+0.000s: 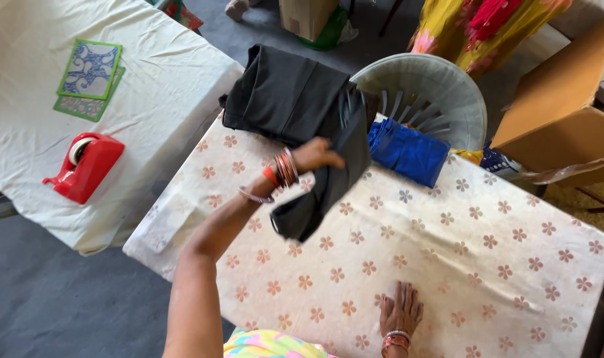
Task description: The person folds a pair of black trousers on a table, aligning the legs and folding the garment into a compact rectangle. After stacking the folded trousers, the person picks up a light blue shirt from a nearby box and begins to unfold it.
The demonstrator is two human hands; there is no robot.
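Above the floral worktop [487, 265], a dark cloth [328, 179] is gripped in the closed left hand [315, 156] and hangs down, its edge blurred. Behind it a folded black pile [282, 93] is seen, partly hidden. The right hand [400, 311] is laid flat and open on the worktop, holding nothing. Blue fabric [408, 151] is set before a grey chair [434, 93], a red tape dispenser [86, 166] further left.

The left hand [315, 156] lifts a dark folded cloth [328, 179] off a black stack [282, 93] at the far edge of the flowered table [487, 265]; the right hand [400, 311] lies flat (fingers spread) on it; a blue cloth [408, 151] lies just beside the stack.
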